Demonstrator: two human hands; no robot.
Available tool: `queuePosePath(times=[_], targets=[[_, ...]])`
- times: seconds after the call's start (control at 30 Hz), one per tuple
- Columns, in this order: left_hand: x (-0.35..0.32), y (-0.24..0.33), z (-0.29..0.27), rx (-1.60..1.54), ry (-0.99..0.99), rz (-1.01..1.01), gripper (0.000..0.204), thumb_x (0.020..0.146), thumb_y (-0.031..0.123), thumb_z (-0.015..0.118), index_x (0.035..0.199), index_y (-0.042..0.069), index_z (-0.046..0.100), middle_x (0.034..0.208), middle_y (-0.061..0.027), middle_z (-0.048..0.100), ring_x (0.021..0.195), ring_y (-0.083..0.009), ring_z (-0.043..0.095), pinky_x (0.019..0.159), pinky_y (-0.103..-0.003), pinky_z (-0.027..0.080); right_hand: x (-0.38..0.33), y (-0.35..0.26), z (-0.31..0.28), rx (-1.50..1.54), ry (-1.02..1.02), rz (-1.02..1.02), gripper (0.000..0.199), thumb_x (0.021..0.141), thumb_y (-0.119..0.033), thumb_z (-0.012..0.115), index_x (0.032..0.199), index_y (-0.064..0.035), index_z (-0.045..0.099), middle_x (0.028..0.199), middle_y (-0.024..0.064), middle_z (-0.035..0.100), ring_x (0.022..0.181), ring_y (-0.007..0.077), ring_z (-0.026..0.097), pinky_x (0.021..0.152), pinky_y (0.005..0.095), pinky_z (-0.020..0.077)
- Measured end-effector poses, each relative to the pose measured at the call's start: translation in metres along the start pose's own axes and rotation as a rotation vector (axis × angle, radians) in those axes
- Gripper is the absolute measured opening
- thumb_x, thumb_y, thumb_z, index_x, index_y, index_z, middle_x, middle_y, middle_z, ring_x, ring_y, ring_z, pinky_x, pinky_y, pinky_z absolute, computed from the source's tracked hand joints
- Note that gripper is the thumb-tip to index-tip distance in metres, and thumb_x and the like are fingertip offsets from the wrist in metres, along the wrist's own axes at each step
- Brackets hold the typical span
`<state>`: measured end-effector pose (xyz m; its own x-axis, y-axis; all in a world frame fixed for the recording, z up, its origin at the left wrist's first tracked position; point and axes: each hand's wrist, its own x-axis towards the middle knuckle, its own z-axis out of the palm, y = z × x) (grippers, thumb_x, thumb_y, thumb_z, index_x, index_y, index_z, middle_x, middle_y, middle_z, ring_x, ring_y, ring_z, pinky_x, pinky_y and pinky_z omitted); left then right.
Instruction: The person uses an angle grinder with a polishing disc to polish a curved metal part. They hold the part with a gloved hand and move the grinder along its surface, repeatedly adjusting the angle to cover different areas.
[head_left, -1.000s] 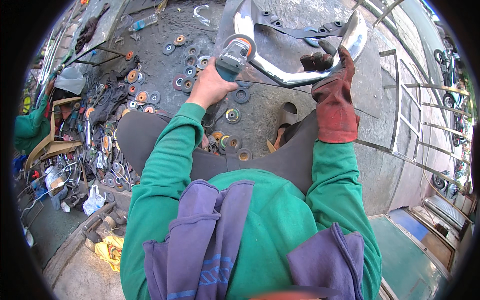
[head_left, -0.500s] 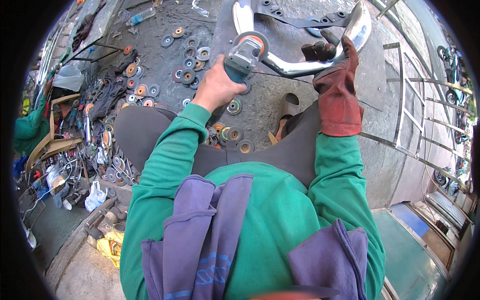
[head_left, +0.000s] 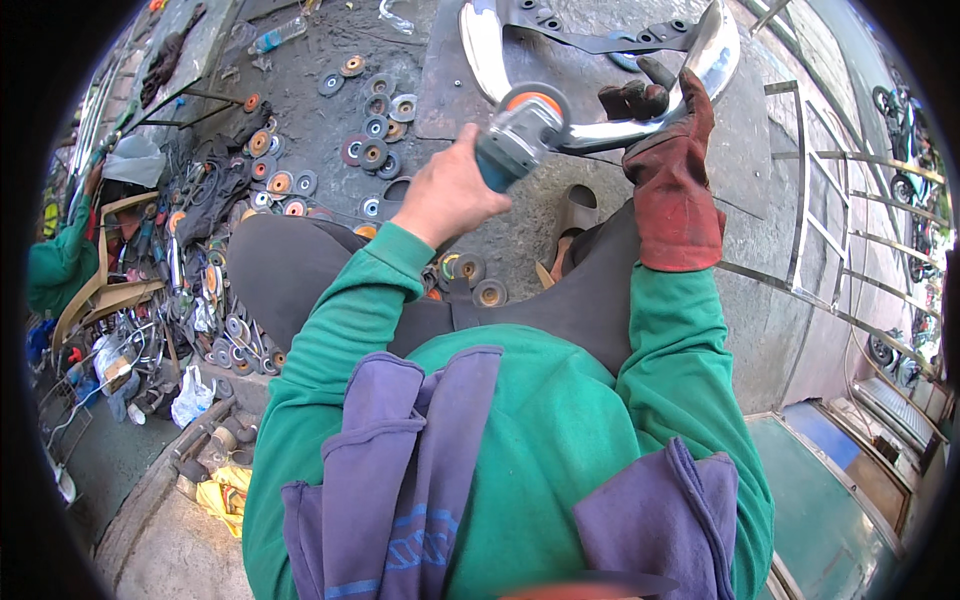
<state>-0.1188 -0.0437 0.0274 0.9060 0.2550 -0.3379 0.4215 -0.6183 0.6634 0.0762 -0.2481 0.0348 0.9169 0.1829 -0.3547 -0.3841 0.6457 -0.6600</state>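
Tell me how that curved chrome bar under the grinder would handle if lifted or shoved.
The curved chrome bar looks like solid bent metal, so probably stiff and fairly heavy. Its polished surface likely slips, which may be why the gloved right hand grips it. Its bowed shape might rock if pushed.

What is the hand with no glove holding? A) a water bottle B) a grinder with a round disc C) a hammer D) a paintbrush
B: the bare left hand is wrapped around the body of a grinder, whose round orange-centred disc sits against the curved shiny metal part that the gloved right hand grips.
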Motion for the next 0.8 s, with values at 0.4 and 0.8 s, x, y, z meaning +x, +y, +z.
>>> queuePosePath(times=[0.4, 0.8], targets=[[-0.003, 0.017, -0.009, 0.06, -0.061, -0.043, 0.09, 0.073, 0.026, 0.087, 0.147, -0.004, 0.044, 0.115, -0.032, 0.074, 0.112, -0.047, 0.073, 0.1, -0.05, 0.058, 0.0, 0.003, 0.0, -0.009, 0.045, 0.007, 0.053, 0.096, -0.038, 0.067, 0.117, 0.0098, 0.069, 0.079, 0.0079, 0.052, 0.062, 0.0284, 0.061, 0.082, 0.0625, 0.064], [-0.001, 0.007, -0.012, 0.063, -0.018, -0.021, 0.095, 0.07, 0.026, 0.088, 0.149, -0.005, 0.046, 0.112, -0.0347, 0.073, 0.111, -0.0458, 0.073, 0.097, -0.048, 0.058, -0.003, 0.003, 0.004, -0.019, 0.09, -0.018, 0.054, 0.095, -0.04, 0.069, 0.117, 0.009, 0.07, 0.078, 0.0063, 0.054, 0.065, 0.0286, 0.062, 0.081, 0.0573, 0.0643]])
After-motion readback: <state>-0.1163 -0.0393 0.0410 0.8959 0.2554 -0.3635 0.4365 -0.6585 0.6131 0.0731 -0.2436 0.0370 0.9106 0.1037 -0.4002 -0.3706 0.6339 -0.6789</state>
